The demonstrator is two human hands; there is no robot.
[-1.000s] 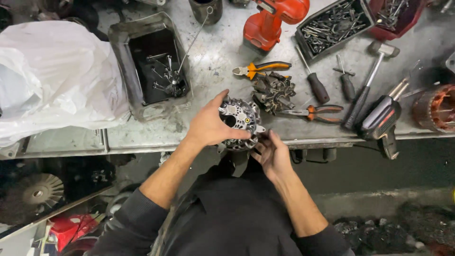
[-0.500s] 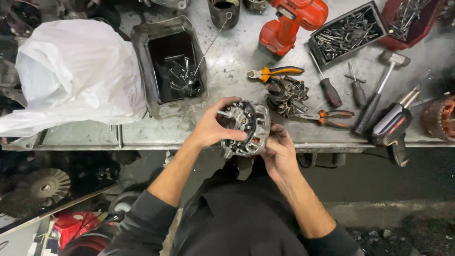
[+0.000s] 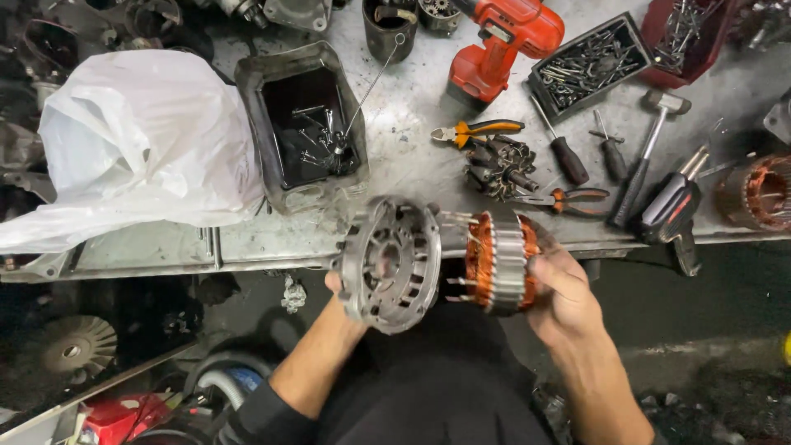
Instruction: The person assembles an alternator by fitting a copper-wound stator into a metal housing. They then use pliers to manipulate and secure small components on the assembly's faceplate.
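Observation:
My left hand (image 3: 339,290) grips a round grey metal alternator housing (image 3: 389,264) from behind, so most of the hand is hidden by it. My right hand (image 3: 560,292) holds a stator ring with copper windings (image 3: 499,260), a short gap to the right of the housing. Thin wire leads stick out from the stator toward the housing. Both parts are held in the air just in front of the workbench edge (image 3: 247,255).
On the bench lie a black oily tray of bolts (image 3: 303,124), a white plastic bag (image 3: 132,148), a red cordless drill (image 3: 503,45), orange-handled pliers (image 3: 478,130), a rotor (image 3: 498,165), screwdrivers (image 3: 564,148), a hammer (image 3: 647,148), a box of screws (image 3: 589,62), and another stator (image 3: 754,191).
The assembly held in both hands has come apart: the housing is now in my left hand and the stator in my right, separated sideways. The view has moved closer.

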